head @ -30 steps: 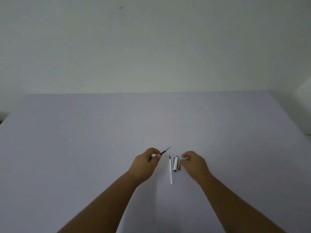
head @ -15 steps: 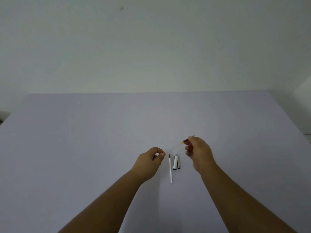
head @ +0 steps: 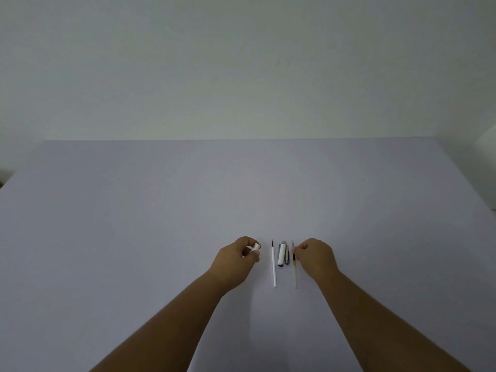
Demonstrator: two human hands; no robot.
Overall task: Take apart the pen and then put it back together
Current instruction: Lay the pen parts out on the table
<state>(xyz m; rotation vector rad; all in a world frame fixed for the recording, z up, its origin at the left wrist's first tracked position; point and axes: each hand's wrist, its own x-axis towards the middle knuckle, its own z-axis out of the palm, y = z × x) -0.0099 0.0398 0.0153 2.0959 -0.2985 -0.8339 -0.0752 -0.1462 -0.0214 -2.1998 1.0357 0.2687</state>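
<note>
The pen lies in pieces on the pale table [head: 188, 210]. A thin white tube [head: 274, 267] with a dark tip lies lengthwise. Right of it sits the short white cap [head: 281, 255] with a silver clip. Further right lies a clear refill [head: 295, 267] with dark ink near its tip. My right hand [head: 315, 257] rests beside that refill, fingertips pinched on its upper part. My left hand [head: 236, 260] is left of the tube, closed around a small white pen piece [head: 255, 247] that pokes out between thumb and finger.
The table's far edge meets a plain wall [head: 241, 76]. A white object [head: 487, 146] stands off the back right corner. Both forearms reach in from the bottom of the view.
My right hand lifted the clear refill above the table, then brought it down to the right of the cap. My left hand stayed put, still holding the small white piece.
</note>
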